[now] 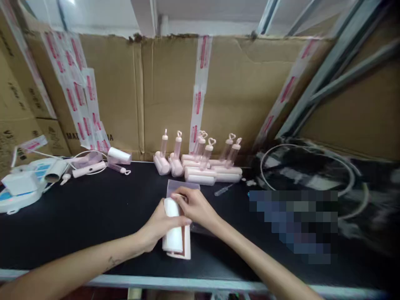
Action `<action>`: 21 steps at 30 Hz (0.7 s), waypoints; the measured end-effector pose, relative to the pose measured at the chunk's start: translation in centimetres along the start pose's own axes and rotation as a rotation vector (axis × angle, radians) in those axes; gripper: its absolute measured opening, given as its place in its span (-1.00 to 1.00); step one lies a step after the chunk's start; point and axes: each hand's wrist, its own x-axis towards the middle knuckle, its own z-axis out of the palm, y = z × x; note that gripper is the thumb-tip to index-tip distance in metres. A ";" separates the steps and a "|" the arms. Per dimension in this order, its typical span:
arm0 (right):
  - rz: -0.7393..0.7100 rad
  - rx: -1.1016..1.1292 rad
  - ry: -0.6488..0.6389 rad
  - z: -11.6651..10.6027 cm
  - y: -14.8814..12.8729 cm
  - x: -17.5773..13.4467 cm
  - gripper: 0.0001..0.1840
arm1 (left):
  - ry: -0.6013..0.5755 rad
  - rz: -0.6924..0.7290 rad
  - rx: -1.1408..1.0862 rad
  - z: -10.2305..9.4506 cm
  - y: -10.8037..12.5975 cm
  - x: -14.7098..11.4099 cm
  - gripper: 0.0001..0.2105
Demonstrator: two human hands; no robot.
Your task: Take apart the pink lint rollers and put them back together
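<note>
White roll (173, 238) lies in the left grip (153, 225), long axis pointing away from the body; thumb crosses the top, fingers wrap the left flank, so this grip is closed around it. Pale pink piece (187, 243) runs along the roll's right side and shows below its near end. Right grip (198, 206) sits at the roll's far end, fingers bent; cannot tell whether it pinches anything. Translucent sheet (175, 186) extends just beyond both grips, on the black table (125, 227). Right of the grips and slightly farther off: small clear tube (222, 190), lying flat. Beyond the grips: group of pink rollers (200, 177), lying, with clear, heart-topped handles (206, 156) upright among them. Far left of the grips: loose pink parts (89, 168), then a white-and-blue device (26, 201). Well right: white hoop (261, 166). Taped cardboard (168, 87) stands behind everything.
</note>
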 end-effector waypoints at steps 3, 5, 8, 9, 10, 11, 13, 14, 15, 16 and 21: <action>0.025 0.006 0.002 0.0 0.1 0.0 -0.67 | 0.008 0.004 -0.008 0.0 -0.1 -0.1 -0.56; 0.031 0.017 0.007 0.0 0.1 0.1 -0.65 | 0.020 -0.007 -0.018 0.0 0.0 -0.1 -0.55; 0.027 0.047 0.028 -0.2 -0.1 0.4 -0.62 | 0.032 -0.019 -0.042 -0.1 0.4 0.0 -0.52; 0.025 0.056 0.039 -0.2 -0.1 0.5 -0.60 | 0.032 -0.018 -0.046 -0.1 0.6 0.0 -0.52; 0.025 0.063 0.047 -0.3 -0.2 0.6 -0.59 | 0.029 -0.015 -0.048 -0.1 0.8 0.0 -0.51; 0.025 0.066 0.048 -0.4 -0.2 0.6 -0.57 | 0.025 -0.012 -0.047 -0.1 0.9 0.0 -0.52; 0.029 0.074 0.035 -0.5 -0.1 0.7 -0.54 | 0.029 -0.017 -0.042 -0.1 0.9 -0.1 -0.53; 0.032 0.084 0.021 -0.4 0.1 0.7 -0.53 | 0.035 -0.024 -0.042 0.0 0.8 -0.2 -0.54; 0.037 0.096 0.006 -0.4 0.2 0.6 -0.54 | 0.042 -0.033 -0.045 0.1 0.7 -0.2 -0.55; 0.044 0.109 -0.010 -0.3 0.4 0.6 -0.54 | 0.050 -0.047 -0.052 0.2 0.6 -0.3 -0.56; 0.085 0.133 -0.037 0.4 1.4 0.6 -0.53 | 0.071 -0.141 -0.109 0.7 0.3 -0.4 -0.56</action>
